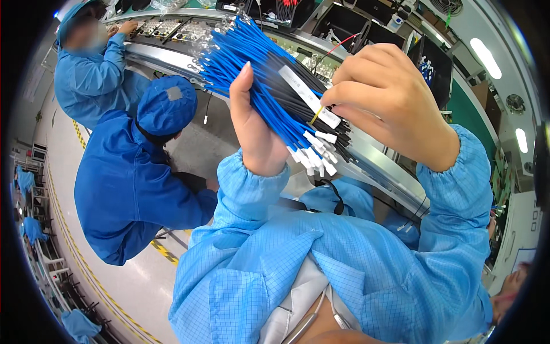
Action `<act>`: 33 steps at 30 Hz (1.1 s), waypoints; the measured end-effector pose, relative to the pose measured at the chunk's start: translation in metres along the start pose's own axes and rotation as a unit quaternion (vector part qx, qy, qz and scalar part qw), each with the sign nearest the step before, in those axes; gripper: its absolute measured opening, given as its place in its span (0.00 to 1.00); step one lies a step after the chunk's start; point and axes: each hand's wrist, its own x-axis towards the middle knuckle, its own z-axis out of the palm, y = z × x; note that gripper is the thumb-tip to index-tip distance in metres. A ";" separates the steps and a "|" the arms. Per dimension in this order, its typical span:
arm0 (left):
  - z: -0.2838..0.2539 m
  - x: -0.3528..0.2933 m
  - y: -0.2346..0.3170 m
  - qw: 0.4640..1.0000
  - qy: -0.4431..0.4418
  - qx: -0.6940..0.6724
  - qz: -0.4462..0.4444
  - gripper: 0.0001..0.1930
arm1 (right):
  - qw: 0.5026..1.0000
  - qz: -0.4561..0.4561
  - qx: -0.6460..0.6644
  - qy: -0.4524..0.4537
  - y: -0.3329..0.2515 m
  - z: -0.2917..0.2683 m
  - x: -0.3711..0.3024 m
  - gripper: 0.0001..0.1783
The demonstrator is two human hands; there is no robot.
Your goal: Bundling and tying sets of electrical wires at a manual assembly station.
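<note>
A thick bundle of blue and black wires [246, 54] is held up in front of me, tilted. My left hand [256, 129] is wrapped round it from below, thumb pointing up along the blue wires. White plastic connectors [315, 153] cluster at the near end, and ring-shaped metal terminals [200, 54] show at the far end. A white printed label strip [302, 89] lies along the black wires. Near the connectors, a thin yellow band [315, 116] runs over the bundle. The fingers of my right hand [389, 94] pinch this band beside the label.
Behind the bundle runs a workbench with a metal rail [375, 166] and rows of small parts. Black bins [341, 26] stand at its far side. A person in dark blue [134, 183] bends close on my left; another in light blue [94, 80] works farther along the bench.
</note>
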 end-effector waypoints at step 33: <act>-0.028 0.026 -0.007 0.986 0.071 -0.045 -0.143 0.17 | 0.972 -0.041 0.139 -0.187 0.044 -0.001 -0.015 0.12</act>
